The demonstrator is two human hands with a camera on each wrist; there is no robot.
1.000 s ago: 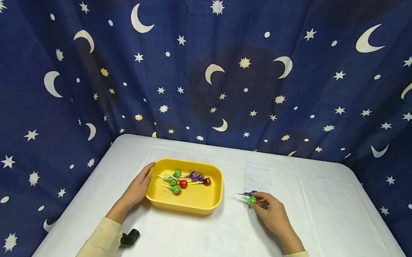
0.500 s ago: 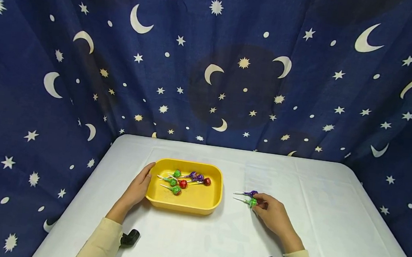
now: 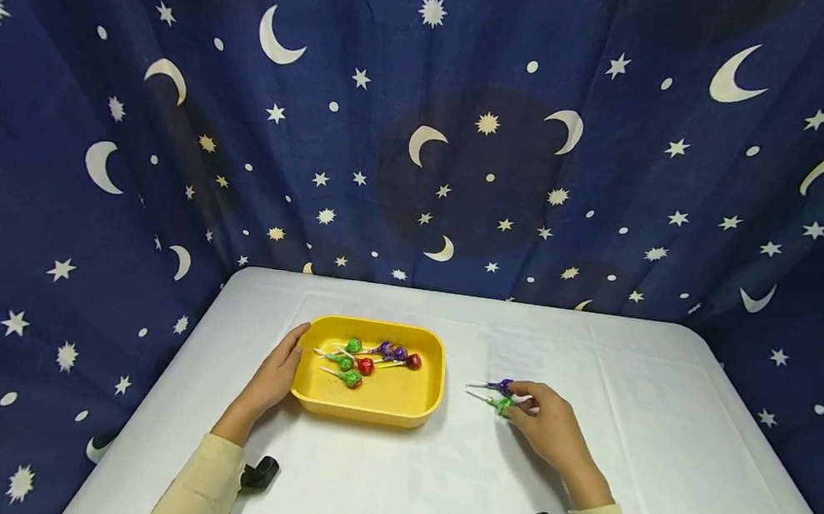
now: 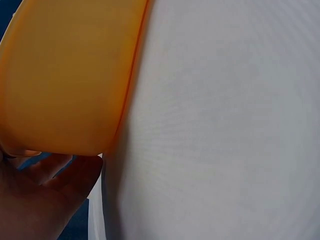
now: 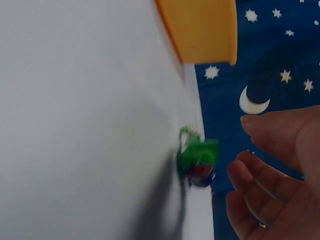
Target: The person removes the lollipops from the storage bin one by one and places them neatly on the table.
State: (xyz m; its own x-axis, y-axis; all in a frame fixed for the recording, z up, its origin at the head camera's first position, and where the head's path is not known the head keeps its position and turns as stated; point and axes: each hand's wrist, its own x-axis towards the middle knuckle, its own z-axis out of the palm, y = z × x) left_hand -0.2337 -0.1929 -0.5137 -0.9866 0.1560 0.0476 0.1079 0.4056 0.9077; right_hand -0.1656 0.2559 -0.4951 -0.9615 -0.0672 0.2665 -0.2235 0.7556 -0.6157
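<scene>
Change over the last second: two thin white sticks, almost together then, now lie a little apart on the white cloth-covered table (image 3: 358,486). One belongs to a round, purple-wrapped lollipop (image 3: 504,386), the other to a round, green-wrapped lollipop (image 3: 502,406). Both sit right of the oblong, round-cornered yellow plastic tray (image 3: 396,406), sticks toward it.

Right hand (image 3: 548,428): released, thumb and fingers parted, a gap to the green head in the wrist view (contact with the purple one, cannot tell). Reads as a lollipop just let go, the pair laid side by side.

Left hand (image 3: 274,378): unmoved, fingers laid nearly straight against the tray's left end. Tray contents unchanged: seven lollipops, green, purple and red.
</scene>
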